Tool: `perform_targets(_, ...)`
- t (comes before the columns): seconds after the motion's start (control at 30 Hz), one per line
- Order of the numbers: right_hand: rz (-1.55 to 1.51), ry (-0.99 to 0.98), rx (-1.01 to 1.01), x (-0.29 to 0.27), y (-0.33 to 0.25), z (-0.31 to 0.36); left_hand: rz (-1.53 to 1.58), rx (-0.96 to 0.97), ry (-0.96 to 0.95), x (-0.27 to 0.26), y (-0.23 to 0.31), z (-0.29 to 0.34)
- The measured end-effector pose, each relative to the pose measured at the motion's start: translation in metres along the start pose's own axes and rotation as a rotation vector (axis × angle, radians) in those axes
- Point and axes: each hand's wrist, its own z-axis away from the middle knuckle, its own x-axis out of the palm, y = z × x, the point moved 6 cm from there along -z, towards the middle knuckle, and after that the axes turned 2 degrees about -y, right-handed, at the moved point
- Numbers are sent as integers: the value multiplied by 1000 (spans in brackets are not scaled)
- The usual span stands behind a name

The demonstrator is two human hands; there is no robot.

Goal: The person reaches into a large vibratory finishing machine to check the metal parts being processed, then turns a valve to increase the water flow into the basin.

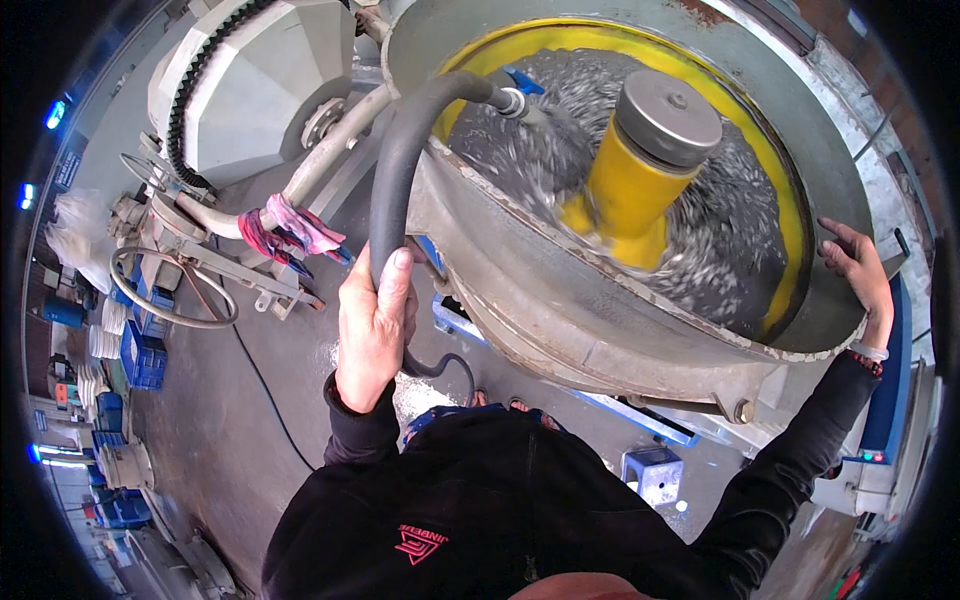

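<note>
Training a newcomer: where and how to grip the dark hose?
Likely grip the dark hose around the straighter stretch below its bend, from the near side, where the left hand holds it: slim there, while the metal end overhangs the bowl.

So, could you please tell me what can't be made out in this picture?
All in the head view:
Pieces: blurred by motion; single shapes unclear.
Bowl floor: hidden under the pieces.
Left hand: fingers partly hidden by the hose and thumb.
Hose's lower end: lost behind the clothing.
Feet: mostly covered by the clothing.
</note>
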Motion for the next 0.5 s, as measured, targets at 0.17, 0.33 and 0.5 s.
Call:
perform_targets(0.17, 27, -38, 22, -2, 8, -5, 16, -12, 1, -2, -1, 0)
perform_targets(0.33, -16, 2, 10, -1, -7, 1, 5, -28, 7, -3, 3, 1)
perform_targets(0.5, 47, 53, -74, -10, 8, 3, 50, -82, 68, 1, 0, 1)
